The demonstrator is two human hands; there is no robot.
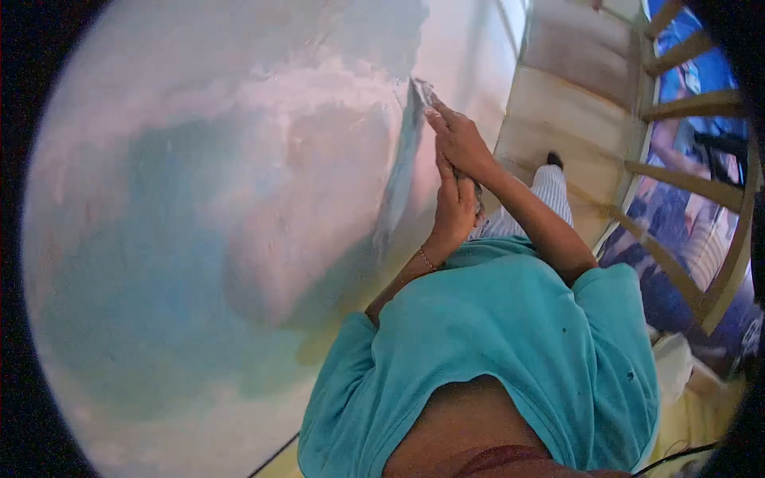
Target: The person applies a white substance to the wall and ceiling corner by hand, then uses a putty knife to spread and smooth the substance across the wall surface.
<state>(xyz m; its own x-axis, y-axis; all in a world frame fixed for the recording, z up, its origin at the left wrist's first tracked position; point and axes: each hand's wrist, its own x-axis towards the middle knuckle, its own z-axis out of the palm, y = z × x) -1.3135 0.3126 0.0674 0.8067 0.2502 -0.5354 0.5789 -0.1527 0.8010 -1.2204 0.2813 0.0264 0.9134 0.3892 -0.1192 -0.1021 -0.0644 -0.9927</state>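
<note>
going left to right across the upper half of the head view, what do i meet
Blue-green wall patch → right hand → dark-tipped foot → wooden bars.

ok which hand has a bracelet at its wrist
The left hand, the one nearer the shirt: a thin bracelet shows at its wrist. The right hand, farther up, shows none.

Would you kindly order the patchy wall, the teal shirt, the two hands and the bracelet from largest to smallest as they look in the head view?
1. Patchy wall
2. Teal shirt
3. Right hand and left hand: too alike to rank
4. Bracelet
</note>
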